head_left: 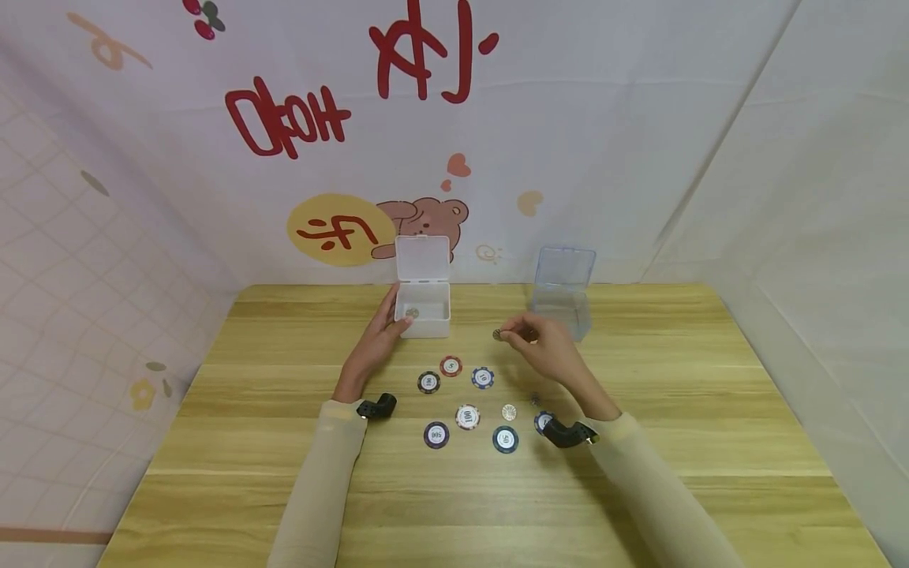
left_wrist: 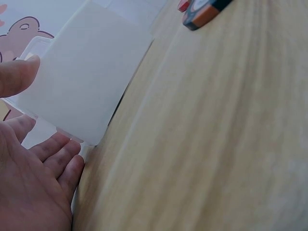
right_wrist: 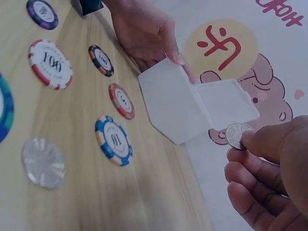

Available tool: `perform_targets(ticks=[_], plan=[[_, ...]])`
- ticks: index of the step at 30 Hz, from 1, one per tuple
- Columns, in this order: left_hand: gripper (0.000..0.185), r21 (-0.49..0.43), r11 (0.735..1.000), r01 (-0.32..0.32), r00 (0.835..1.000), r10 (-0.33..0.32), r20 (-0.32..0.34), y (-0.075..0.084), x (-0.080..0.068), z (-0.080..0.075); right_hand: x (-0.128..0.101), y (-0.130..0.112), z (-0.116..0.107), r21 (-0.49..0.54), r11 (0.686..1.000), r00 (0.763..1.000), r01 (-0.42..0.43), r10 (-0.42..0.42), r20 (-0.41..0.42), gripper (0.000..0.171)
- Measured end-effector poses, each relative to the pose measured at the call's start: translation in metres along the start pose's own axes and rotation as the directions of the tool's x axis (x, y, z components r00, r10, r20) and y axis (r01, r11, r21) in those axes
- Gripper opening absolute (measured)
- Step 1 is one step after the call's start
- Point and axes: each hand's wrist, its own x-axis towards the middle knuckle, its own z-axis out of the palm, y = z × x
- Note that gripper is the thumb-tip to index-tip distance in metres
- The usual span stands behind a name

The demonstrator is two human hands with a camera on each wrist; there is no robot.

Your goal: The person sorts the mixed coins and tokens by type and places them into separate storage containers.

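My right hand [head_left: 507, 334] pinches a small silver coin [head_left: 498, 334] above the table, between the two boxes. In the right wrist view the coin [right_wrist: 238, 135] sits between thumb and forefinger. My left hand [head_left: 394, 314] rests with straight fingers against the left side of an open white plastic box [head_left: 424, 309], thumb on its front. A coin [head_left: 412, 313] lies inside that box. The left wrist view shows the box wall [left_wrist: 82, 77] between my thumb [left_wrist: 17, 74] and fingers [left_wrist: 53, 156].
Several poker chips lie between my arms: black [head_left: 428, 383], red [head_left: 450, 366], blue [head_left: 483, 378], red-white [head_left: 467, 416], purple [head_left: 436, 435], teal [head_left: 505, 439]. A silver disc [head_left: 509, 412] lies among them. An open clear blue box [head_left: 562, 296] stands at the back right.
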Motion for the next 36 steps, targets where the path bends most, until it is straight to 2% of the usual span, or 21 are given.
perform_targets(ticks=[8,16,23,29,36], plan=[[0.073,0.021,1.000,-0.013,1.000,0.013,-0.006,0.000,-0.001,0.001,0.012,-0.006,0.003,-0.013,1.000,1.000,-0.001,0.001,-0.001,0.011],[0.073,0.004,1.000,-0.027,1.000,0.027,-0.002,0.000,-0.002,0.002,0.028,-0.010,0.003,0.038,0.999,1.000,0.012,-0.012,-0.011,0.010],[0.074,-0.033,0.999,-0.003,1.000,0.004,0.028,0.031,-0.013,0.005,0.043,-0.012,0.004,0.017,1.000,1.000,-0.003,0.003,-0.018,0.012],[0.075,-0.029,1.000,-0.010,0.999,0.011,0.035,0.031,-0.013,0.004,0.054,-0.015,0.006,0.036,0.999,1.000,-0.016,0.016,-0.003,0.012],[0.075,-0.031,0.999,-0.011,0.999,0.012,0.035,0.032,-0.013,0.003,0.066,-0.019,0.011,0.033,0.999,1.000,0.011,-0.011,-0.019,0.012]])
